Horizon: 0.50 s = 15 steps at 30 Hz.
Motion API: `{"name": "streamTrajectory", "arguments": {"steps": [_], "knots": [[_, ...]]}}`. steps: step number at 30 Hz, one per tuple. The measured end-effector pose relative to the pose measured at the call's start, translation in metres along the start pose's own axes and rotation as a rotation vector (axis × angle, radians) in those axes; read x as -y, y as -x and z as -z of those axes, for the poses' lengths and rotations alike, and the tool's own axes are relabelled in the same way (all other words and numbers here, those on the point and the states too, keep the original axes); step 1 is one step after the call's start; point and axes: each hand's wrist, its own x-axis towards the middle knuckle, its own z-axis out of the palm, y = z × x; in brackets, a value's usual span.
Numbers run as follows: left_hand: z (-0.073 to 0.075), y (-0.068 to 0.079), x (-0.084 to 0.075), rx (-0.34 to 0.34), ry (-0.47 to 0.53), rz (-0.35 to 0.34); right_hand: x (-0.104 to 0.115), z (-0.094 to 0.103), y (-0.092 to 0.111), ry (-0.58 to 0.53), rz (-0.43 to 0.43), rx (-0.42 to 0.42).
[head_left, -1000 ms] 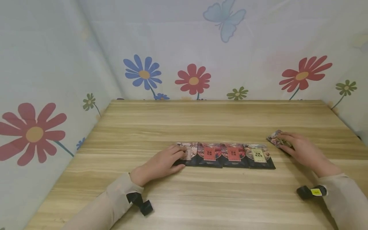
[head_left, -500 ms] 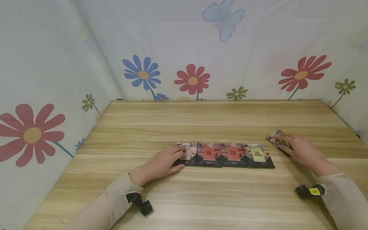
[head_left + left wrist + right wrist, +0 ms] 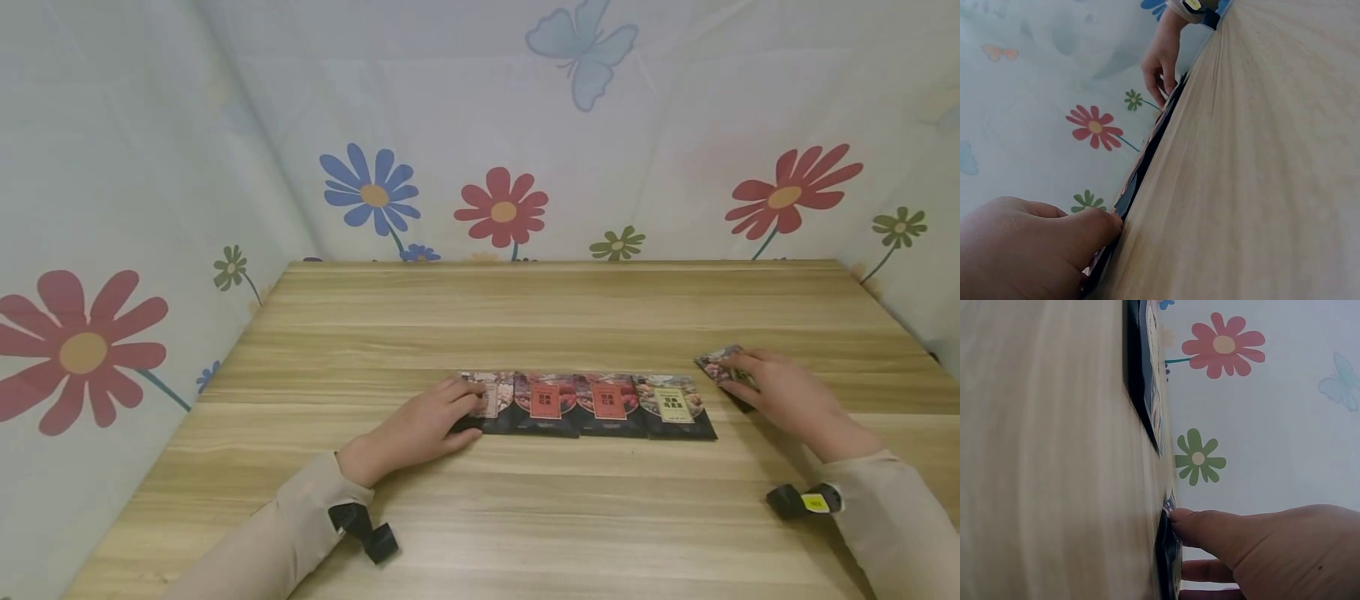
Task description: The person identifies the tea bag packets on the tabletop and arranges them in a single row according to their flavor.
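Observation:
Flat tea packets lie side by side in a row on the wooden table [image 3: 480, 508]. At the row's left end, my left hand [image 3: 420, 423] rests on a pale-printed packet [image 3: 500, 400], its thumb at the near edge and its fingers partly covering the front. Two red-label packets [image 3: 545, 402] come after it, then a yellow-green-label packet [image 3: 677, 407] at the right end. Right of the row, my right hand [image 3: 795, 404] pinches another dark, colourfully printed packet [image 3: 715, 363], set at an angle. In the right wrist view the thumb [image 3: 1200, 528] lies on this packet's edge; its label is mostly hidden.
A white cloth with printed flowers and a butterfly [image 3: 581, 50] hangs behind the table and along its left side. Black wrist cameras are strapped to the left [image 3: 378, 542] and right [image 3: 783, 502] sleeves.
My right hand has shifted slightly left, and the packet in it has turned a little and moved slightly nearer. The left hand and the row stay put.

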Motion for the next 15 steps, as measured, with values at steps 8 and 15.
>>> {"name": "streamTrajectory", "arguments": {"steps": [8, 15], "knots": [[0.0002, 0.0003, 0.0001, 0.000, 0.002, 0.002, 0.0047, 0.0033, 0.0021, 0.016, -0.004, -0.005], [0.0004, 0.0005, 0.0002, 0.003, 0.004, 0.007, 0.0071, 0.0048, 0.0033, 0.030, -0.002, -0.001]]}}
